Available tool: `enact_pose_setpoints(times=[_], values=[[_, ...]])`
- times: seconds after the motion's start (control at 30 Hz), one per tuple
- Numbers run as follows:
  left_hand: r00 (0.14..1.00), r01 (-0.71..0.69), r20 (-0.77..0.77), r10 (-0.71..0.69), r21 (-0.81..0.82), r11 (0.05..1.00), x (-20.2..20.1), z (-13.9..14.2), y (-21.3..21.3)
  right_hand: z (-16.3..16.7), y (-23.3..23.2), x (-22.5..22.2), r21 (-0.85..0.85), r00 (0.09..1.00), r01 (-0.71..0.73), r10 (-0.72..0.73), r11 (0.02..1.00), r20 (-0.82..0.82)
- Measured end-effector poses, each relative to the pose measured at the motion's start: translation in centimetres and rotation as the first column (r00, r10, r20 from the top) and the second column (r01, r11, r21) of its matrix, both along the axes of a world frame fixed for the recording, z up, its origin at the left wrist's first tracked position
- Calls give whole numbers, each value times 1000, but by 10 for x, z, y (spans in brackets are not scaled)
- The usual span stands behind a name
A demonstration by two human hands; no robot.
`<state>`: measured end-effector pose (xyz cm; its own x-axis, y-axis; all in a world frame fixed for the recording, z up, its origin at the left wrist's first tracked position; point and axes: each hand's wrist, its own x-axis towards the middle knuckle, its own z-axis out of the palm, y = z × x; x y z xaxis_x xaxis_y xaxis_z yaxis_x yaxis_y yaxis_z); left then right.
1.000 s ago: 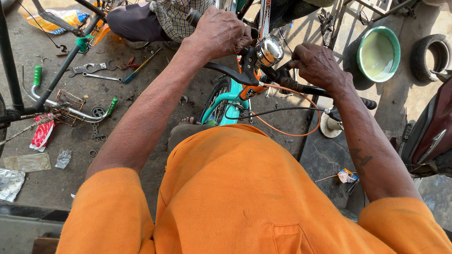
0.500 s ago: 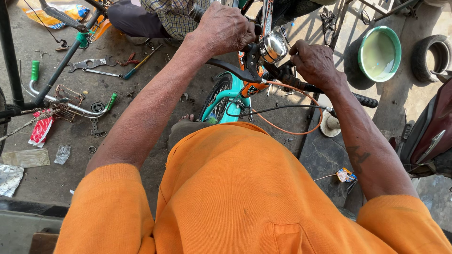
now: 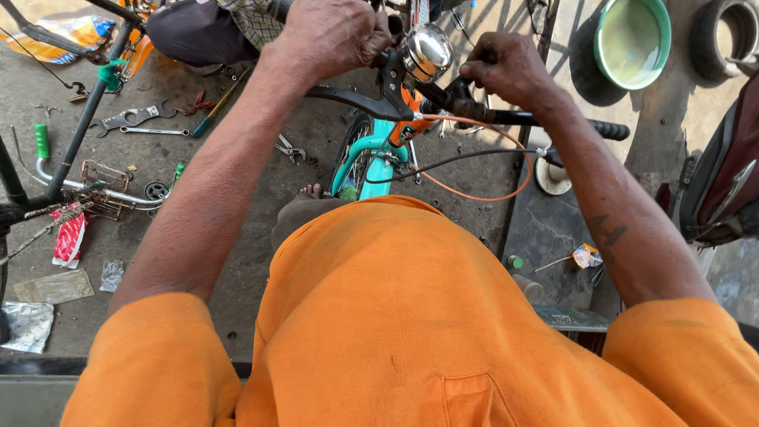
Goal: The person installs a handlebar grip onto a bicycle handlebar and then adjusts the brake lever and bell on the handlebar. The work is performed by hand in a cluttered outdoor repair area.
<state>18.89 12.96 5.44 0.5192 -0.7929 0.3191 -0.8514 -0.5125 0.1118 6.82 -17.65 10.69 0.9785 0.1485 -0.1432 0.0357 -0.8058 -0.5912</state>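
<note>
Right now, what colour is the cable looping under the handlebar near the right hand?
Orange, seen in the head view: the cable loops below the handlebar, beside a black one.

Workshop ground, seen from above — a green basin [image 3: 632, 39] and a worn tyre [image 3: 723, 35] sit at the upper right, a dark red scooter [image 3: 723, 190] beside them. On the concrete at left lie spanners [image 3: 130, 119], a red-handled plier [image 3: 190, 105], a red-and-white wrapper [image 3: 69, 237] and a green-gripped chrome bar [image 3: 41, 142] — crumpled foil [image 3: 28, 324] nearby.
</note>
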Motion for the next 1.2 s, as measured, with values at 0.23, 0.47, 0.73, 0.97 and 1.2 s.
enact_pose_setpoints(times=[0.23,0.47,0.73,0.97,1.2], values=[[970,-34,243,9,100,994,-1,-2,4,-10,-14,-6,-398,955,-220,279,891,96],[998,-44,61,35,162,986,-2,2,7,-16,-16,-2,-669,953,-222,302,709,4],[989,-17,145,18,-11,1000,1,0,8,-19,-11,2,-612,991,-111,133,783,-9],[998,-7,-56,1,-106,994,-2,7,3,-21,1,3,-527,971,-88,192,845,146],[999,-33,29,35,-80,996,-4,17,0,-7,0,0,-158,997,-43,52,986,52]])
